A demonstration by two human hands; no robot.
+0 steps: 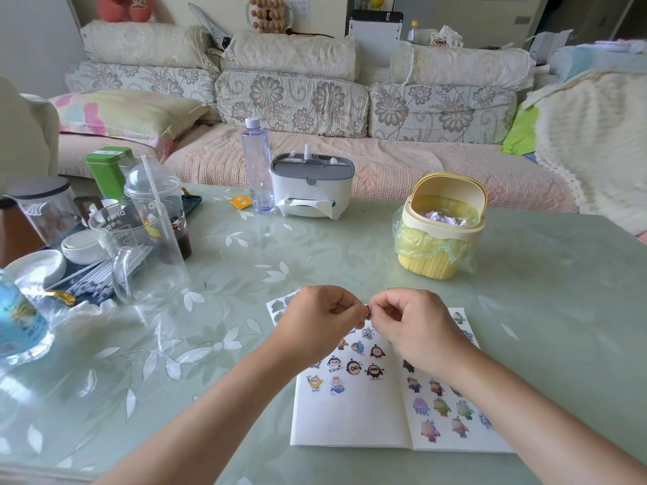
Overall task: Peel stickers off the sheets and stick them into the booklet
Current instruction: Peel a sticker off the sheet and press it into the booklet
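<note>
both hands, left hand (pixel 317 318) and right hand (pixel 411 320), pinch one small dark sticker (pixel 367 312) between their fingertips above the open white paper booklet (pixel 353 414) on the green glass counter (pixel 350 246).

A glossy, smooth table (pixel 350 246) is covered by a pale green sheet with a leaf pattern. The booklet (pixel 350 414) is made of matt white paper. The bin (pixel 442 236) is smooth yellow plastic, lined with a thin, crinkled film. The bottle (pixel 257 169) is clear plastic. The sofa (pixel 297 99) is covered in textured floral cloth
</note>
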